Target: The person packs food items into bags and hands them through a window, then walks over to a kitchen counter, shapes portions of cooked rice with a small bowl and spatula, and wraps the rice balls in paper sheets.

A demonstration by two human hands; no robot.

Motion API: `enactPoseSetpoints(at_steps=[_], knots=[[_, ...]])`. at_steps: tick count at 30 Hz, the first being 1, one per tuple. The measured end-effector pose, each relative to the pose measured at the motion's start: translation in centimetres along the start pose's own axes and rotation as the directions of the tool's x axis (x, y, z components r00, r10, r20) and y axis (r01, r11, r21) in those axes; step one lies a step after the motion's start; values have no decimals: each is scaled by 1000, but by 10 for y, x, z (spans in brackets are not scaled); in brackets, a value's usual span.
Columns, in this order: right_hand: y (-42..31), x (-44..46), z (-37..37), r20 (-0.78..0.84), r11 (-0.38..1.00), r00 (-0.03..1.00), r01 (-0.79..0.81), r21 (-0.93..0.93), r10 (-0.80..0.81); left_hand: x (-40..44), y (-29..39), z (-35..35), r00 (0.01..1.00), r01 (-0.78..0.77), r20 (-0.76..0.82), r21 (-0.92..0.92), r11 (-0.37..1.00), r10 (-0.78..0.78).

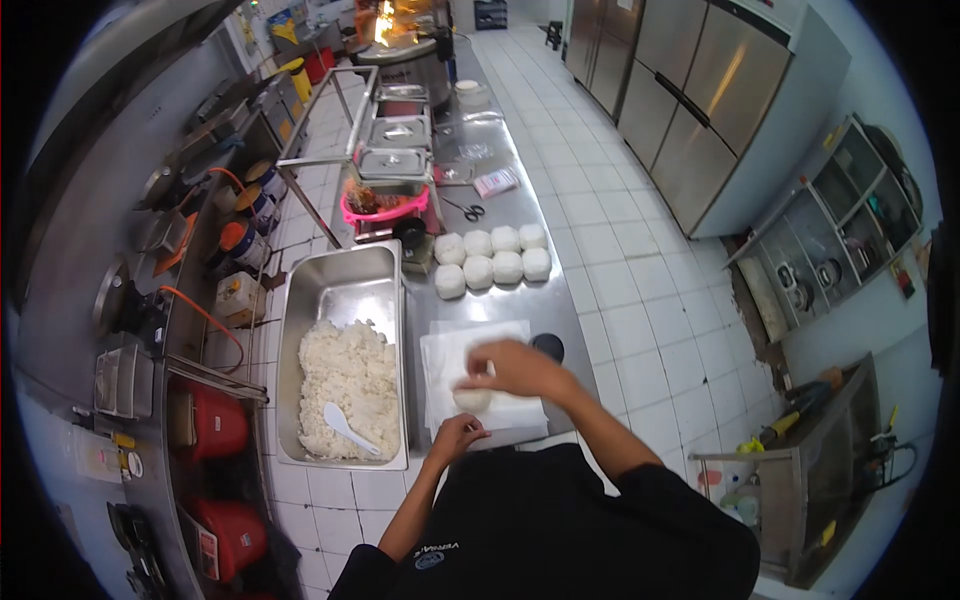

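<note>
A small mound of rice [471,400] lies on white paper sheets [445,355] on the steel counter. Over its upper side is my right hand [512,368], blurred, its fingers curled; whether they hold anything is hidden. My left hand [460,438] is at the paper's lower edge, thumb and fingers drawn together, and what is between them is too small to name. A black round object [547,347] stands right of the paper. Beyond the sheets sit several wrapped white portions [479,271] in two rows. To the left, a deep steel pan [403,300] contains loose rice [345,385] and a white spoon [350,430].
Behind the pan are a pink basket [384,212], scissors [465,209] and lidded steel trays [392,162]. Flames [384,24] rise at the far end near a large pot. Steel refrigerators [690,110] line the right side; a stove counter with red bins [215,415] is left.
</note>
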State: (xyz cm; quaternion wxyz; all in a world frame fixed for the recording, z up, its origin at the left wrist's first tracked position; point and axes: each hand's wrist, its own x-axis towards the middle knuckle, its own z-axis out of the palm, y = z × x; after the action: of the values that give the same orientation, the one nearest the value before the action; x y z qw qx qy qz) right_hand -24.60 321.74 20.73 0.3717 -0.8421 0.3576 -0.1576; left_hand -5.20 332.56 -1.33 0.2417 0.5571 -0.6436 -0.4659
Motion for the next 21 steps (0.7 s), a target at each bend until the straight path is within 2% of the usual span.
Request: enactPoseSetpoints(at_steps=[1, 3, 5, 7, 9, 11, 12, 14, 21], knots=[[42, -10, 38, 76, 974, 991, -92, -207, 110, 1, 0, 0, 999, -37, -31, -7, 999, 37], [111, -38, 105, 44, 953, 992, -104, -286, 122, 1, 4, -2, 1000, -8, -24, -9, 1000, 7], [132, -62, 132, 131, 931, 972, -139, -337, 193, 2, 11, -5, 999, -21, -36, 5, 1000, 21], [143, -74, 143, 150, 955, 964, -179, -238, 218, 3, 14, -4, 988, -96, -118, 6, 995, 96], [148, -77, 149, 129, 956, 969, -176, -235, 210, 3, 17, -4, 987, -80, -141, 9, 997, 80], [152, -79, 150, -37, 965, 991, -137, -225, 132, 4, 20, -3, 971, -108, -209, 53, 993, 117], [150, -80, 148, -35, 965, 990, -139, -223, 135, 4, 19, -3, 972, -105, -208, 52, 993, 113], [148, -81, 141, -97, 990, 991, -98, -105, 88, 5, 17, -6, 955, -169, -214, 169, 971, 204], [151, -71, 128, 57, 989, 989, -138, 55, 135, -2, 35, -10, 916, -285, -166, 367, 885, 364]])
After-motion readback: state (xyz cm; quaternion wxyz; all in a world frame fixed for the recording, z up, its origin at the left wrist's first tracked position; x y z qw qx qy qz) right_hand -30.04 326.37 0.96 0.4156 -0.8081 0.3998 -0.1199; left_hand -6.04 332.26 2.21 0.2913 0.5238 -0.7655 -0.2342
